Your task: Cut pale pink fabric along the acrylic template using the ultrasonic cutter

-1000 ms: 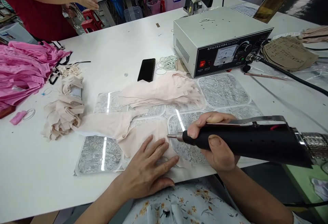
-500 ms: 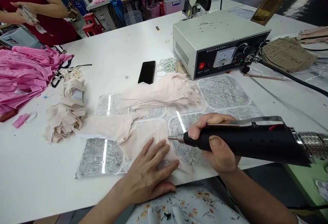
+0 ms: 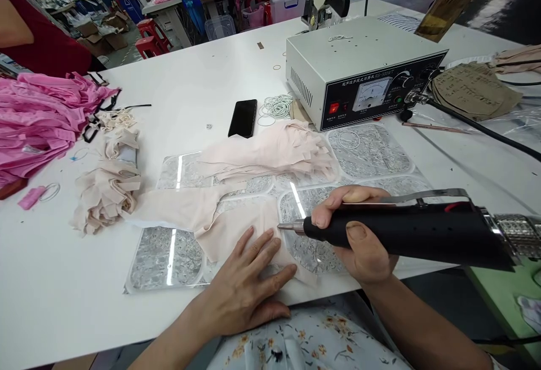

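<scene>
My left hand (image 3: 249, 282) lies flat with fingers spread on a pale beige fabric piece (image 3: 236, 229). Wrapped round a black handheld ultrasonic welder (image 3: 422, 234) is my right hand (image 3: 363, 240). The welder's metal tip points left and meets the fabric's right edge, just beyond my left fingertips. Beneath the cloth lies a clear-coated grey patterned mat (image 3: 169, 257). A stack of beige fabric pieces (image 3: 270, 150) rests farther back on the mat. Left of it sits a bunched pile of beige pieces (image 3: 105, 195), touching the worked fabric's far end.
A grey control box (image 3: 363, 71) with a meter and a cable stands at the back right. Near it lie a black phone (image 3: 242, 118) and elastic loops (image 3: 276, 108). Pink garments (image 3: 46, 116) are heaped at left. Brown card patterns (image 3: 473, 91) lie right. A person (image 3: 38, 31) stands beyond.
My hands, the welder and the fabric hold nearly the same place. The person across the table has shifted left, and their hands are out of view.
</scene>
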### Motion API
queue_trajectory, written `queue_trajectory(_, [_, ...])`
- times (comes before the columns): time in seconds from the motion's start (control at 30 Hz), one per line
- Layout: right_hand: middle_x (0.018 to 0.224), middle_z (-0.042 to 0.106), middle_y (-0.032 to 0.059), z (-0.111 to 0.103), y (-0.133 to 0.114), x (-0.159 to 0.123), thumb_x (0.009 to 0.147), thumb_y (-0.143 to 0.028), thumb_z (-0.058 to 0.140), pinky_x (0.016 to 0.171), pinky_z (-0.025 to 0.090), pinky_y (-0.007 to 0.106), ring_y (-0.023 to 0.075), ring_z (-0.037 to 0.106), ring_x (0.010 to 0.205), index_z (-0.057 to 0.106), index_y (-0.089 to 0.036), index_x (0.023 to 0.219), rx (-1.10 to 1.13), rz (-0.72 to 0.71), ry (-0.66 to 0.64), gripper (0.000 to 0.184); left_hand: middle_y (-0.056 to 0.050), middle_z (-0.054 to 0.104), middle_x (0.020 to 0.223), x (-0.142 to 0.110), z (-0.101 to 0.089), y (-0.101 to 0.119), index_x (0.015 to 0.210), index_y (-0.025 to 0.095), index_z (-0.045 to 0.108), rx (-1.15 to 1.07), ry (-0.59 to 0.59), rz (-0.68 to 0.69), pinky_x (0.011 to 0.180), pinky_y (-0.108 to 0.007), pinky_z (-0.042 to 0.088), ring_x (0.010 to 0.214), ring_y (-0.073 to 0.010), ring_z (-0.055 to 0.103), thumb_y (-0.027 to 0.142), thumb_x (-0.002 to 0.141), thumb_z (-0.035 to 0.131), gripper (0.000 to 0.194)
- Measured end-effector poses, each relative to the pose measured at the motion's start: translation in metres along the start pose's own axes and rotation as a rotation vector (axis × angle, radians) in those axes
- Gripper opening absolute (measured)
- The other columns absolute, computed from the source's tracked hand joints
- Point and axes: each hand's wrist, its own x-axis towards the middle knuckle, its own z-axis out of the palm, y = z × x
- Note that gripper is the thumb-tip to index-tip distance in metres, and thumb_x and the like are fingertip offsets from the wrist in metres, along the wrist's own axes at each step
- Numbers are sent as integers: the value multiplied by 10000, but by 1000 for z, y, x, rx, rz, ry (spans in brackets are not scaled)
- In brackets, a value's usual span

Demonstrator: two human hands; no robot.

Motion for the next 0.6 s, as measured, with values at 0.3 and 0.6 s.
queue_trajectory(0.3, [887,566,3,2,-1,2,860,-256,600,588,550,336,125,608,622,576,-268,1024,-24,-9,10,167,-165,419,1476,-1,1,0,1411,224,467,-23,7,-8,1116,-644,288,1432,-382,284,514,937,569,565])
queue_trajectory(0.6, [892,565,1,1,0,0,864,-243,596,597,544,333,123,610,631,572,-255,1024,-17,-7,15,162,-188,520,1387,-1,4,1,1395,112,447,-30,68,-10,1156,-617,243,1449,-350,263,524,953,533,610])
